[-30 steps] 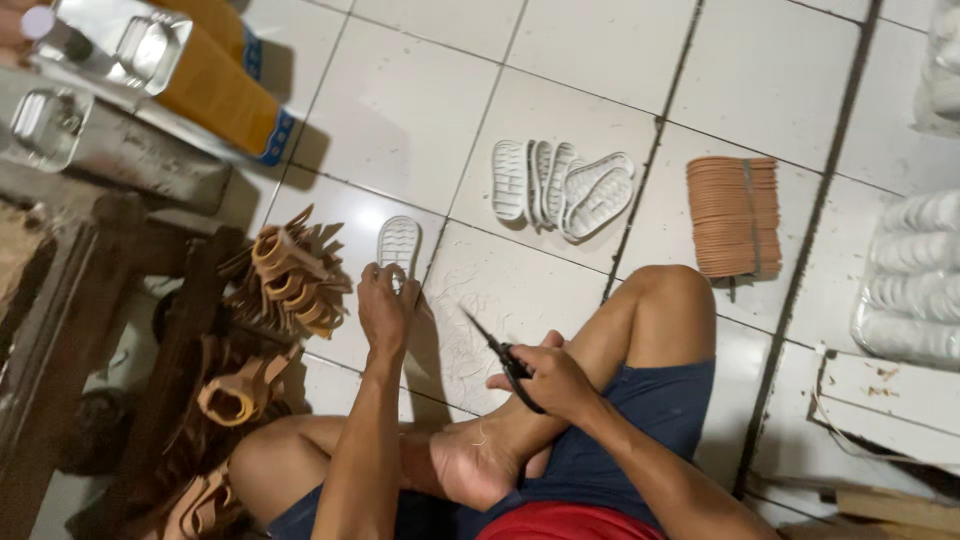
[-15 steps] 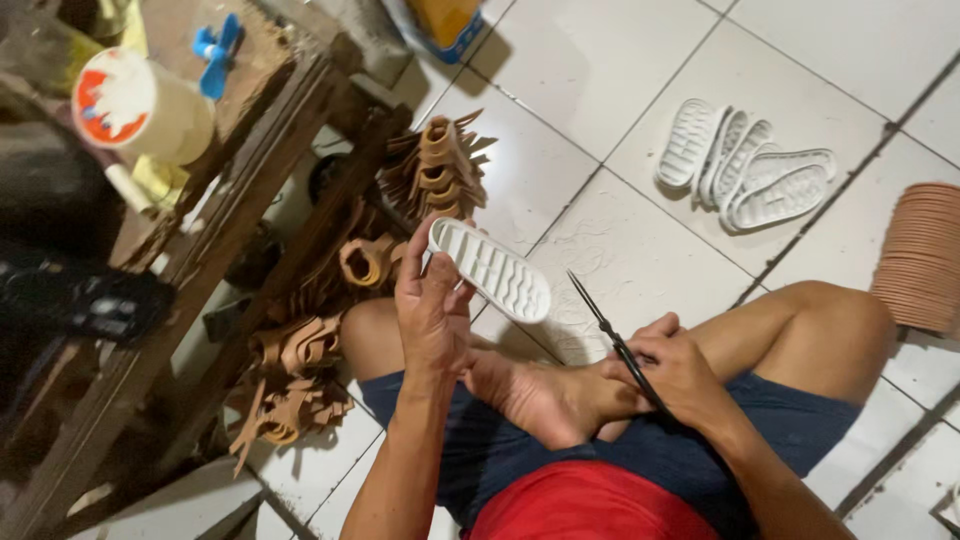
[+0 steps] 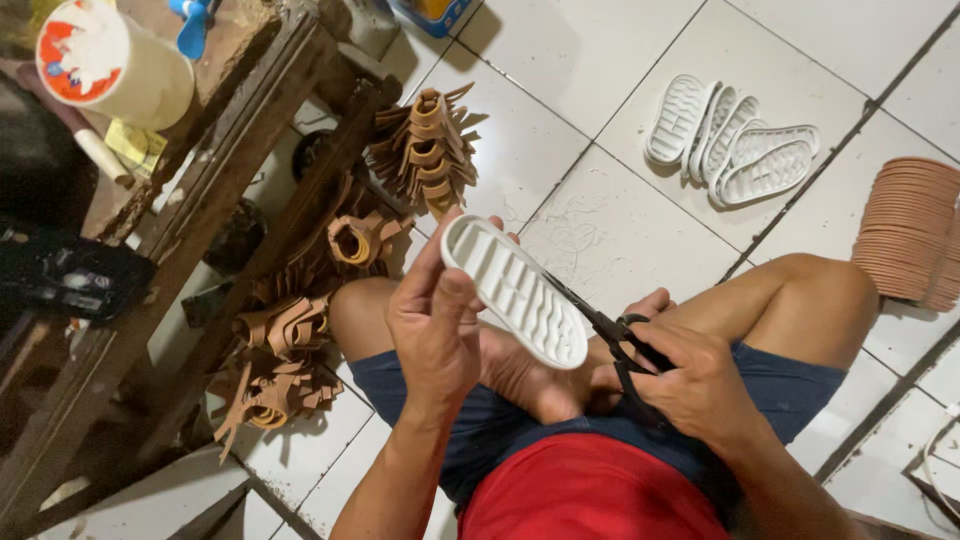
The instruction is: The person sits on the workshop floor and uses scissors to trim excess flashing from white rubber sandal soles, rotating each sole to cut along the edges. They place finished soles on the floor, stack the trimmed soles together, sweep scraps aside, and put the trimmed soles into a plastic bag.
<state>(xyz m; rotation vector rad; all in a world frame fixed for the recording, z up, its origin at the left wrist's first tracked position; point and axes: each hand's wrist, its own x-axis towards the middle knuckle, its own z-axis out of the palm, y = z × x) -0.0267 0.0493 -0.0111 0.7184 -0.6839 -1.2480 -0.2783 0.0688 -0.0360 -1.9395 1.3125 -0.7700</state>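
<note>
I sit cross-legged on a white tiled floor. My left hand (image 3: pixel 437 325) grips a white ribbed shoe sole (image 3: pixel 515 290) by its near edge, holding it above my lap. My right hand (image 3: pixel 690 385) is closed on the handles of black scissors (image 3: pixel 600 320), whose blades reach under the sole's right edge. Several more white soles (image 3: pixel 735 150) lie in a fanned pile on the floor ahead of my right knee.
Heaps of tan leather straps (image 3: pixel 425 150) lie by my left knee. A dark wooden bench (image 3: pixel 200 200) stands at left with a white glue tub (image 3: pixel 105 60) on it. A stack of brown insoles (image 3: pixel 910 230) rests at right.
My left hand picked a white sole off the floor and brought it up over my lap. The scissors in my right hand moved in against it. The view swung left and down.
</note>
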